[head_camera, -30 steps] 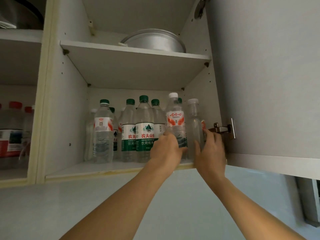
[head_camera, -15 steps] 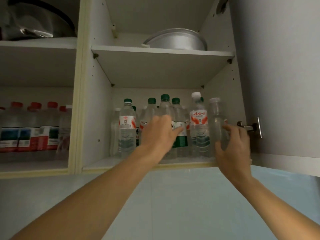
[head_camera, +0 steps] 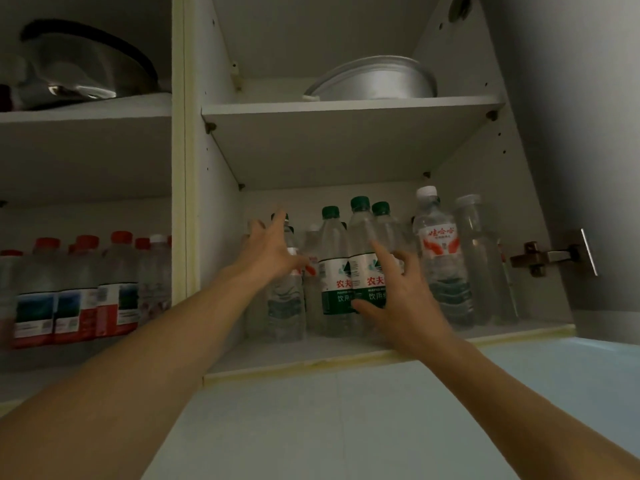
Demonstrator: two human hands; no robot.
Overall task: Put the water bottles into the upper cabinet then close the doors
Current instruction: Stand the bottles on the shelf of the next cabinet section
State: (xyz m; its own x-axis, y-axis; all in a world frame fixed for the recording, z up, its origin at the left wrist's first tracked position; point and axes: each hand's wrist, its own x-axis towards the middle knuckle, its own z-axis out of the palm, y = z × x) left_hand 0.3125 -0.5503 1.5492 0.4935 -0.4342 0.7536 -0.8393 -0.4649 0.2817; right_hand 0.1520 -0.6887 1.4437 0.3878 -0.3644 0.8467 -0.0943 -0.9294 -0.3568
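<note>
**Both hands reach among the bottles on the lower cabinet shelf**

At far left, the neighbouring compartment holds a dark-rimmed metal pan (head_camera: 86, 69) on its upper shelf. Below it stands a row of red-capped clear plastic bottles with red-and-blue labels (head_camera: 69, 292), blurred in this view.

Right of the cream-edged white divider panel (head_camera: 180, 150), the open white cabinet compartment has a white lower shelf (head_camera: 277, 358) crowded with upright water bottles. The left hand (head_camera: 266, 252) is stretched in at the left side of the group, fingers spread and straight, its grip wide and holding nothing. It lies in front of a clear bottle with a red-and-white label (head_camera: 287, 299); whether the fingertips touch that bottle cannot be told.

Just right stand the green-capped clear bottles with green-and-white labels (head_camera: 334, 271), three caps showing, packed side by side. The right hand (head_camera: 398, 299) is in front of them, index finger raised, the other fingers loosely bent, thumb low by the label; its grip is wide and closed on nothing.

Further right stands a white-capped clear bottle with a red winged label (head_camera: 441, 258), then a plain clear unlabelled bottle (head_camera: 479, 258) next to the side wall.

On the upper shelf rests a round silver metal basin (head_camera: 374, 79). At far right the grey cabinet door (head_camera: 581, 133) stands open on its metal hinge (head_camera: 550, 256).
</note>
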